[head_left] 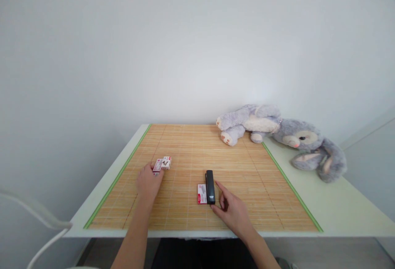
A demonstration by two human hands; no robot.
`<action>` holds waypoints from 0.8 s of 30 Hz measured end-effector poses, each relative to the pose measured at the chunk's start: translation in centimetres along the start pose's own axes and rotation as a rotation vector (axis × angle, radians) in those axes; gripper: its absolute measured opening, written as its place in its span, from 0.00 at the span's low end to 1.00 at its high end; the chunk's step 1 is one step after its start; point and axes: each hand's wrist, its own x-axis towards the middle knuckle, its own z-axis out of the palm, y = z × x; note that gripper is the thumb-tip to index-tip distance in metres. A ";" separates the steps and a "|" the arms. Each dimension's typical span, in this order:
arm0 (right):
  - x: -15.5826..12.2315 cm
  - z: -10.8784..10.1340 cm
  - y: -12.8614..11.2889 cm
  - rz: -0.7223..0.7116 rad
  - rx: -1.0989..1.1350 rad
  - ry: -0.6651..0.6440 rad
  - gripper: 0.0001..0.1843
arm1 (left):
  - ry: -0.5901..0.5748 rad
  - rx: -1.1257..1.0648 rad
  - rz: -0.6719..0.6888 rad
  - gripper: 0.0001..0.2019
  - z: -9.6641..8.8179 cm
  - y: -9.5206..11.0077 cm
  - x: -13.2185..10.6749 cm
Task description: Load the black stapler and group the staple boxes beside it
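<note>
Pale wall bounds the table's far side; from here I see mat stretching wide between it and the stapler, near the front edge, a packet against its left side. My left hand curls at two boxes; gripping, I can't tell. My right has thumb and forefinger parted beside the stapler. Plush crowds the far right corner.

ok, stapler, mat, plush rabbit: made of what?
Black stapler: shell probably plastic, possibly painted metal; smooth, faint sheen.
Slatted mat: likely bamboo, matte; thin straw-coloured strips.
Green edging: maybe fabric, flat-looking band.
Plush rabbit: probably synthetic fur; fuzzy grey pile.
</note>
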 end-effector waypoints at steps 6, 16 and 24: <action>0.1 0.0 0.0 -0.002 -0.004 0.007 0.42 | 0.239 -0.089 0.048 0.30 -2.2 3.0 -3.1; 0.0 -0.2 -0.4 -0.019 -0.022 0.005 0.38 | -0.188 -0.355 0.210 0.21 0.3 10.0 -16.0; 0.1 -0.2 -0.4 -0.031 -0.030 0.009 0.37 | -0.237 -0.366 0.139 0.21 0.2 10.1 -15.9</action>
